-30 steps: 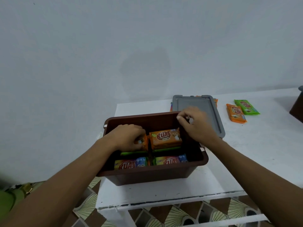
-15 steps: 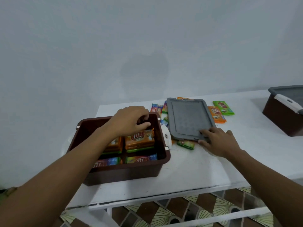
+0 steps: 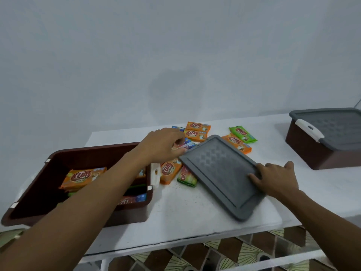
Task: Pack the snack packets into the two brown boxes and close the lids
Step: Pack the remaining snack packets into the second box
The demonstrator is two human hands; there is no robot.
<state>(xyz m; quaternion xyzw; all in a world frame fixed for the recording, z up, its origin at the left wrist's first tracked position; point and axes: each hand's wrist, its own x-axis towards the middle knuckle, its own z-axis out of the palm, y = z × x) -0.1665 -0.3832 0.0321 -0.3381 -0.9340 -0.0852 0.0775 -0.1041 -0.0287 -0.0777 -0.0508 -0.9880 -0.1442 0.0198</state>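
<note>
An open brown box (image 3: pixel 93 151) stands at the left of the white table (image 3: pixel 185 214), with orange packets (image 3: pixel 83 177) and other packets inside. My left hand (image 3: pixel 162 146) reaches across its far right corner, and its fingers and thumb curl round the end of a blue-and-red packet (image 3: pixel 188 144). The grey lid (image 3: pixel 220 173) lies loose and skewed on the table, partly over some packets. My right hand (image 3: pixel 275 178) rests on its right edge with the fingers flat on top. At the far right a second brown box (image 3: pixel 320 155) has its grey lid (image 3: pixel 336 130) on.
Loose packets lie behind and beside the lid: two orange ones (image 3: pixel 197 132), a green one (image 3: pixel 242 134), an orange one (image 3: pixel 237 144), and an orange (image 3: pixel 169 171) and a green one (image 3: pixel 186 176) next to the open box. The table's front edge is close; patterned floor tiles show below.
My left hand left the open box's rim and reached out to the packets behind the lid. My right hand has dragged the grey lid nearer and turned it. The view has swung right.
</note>
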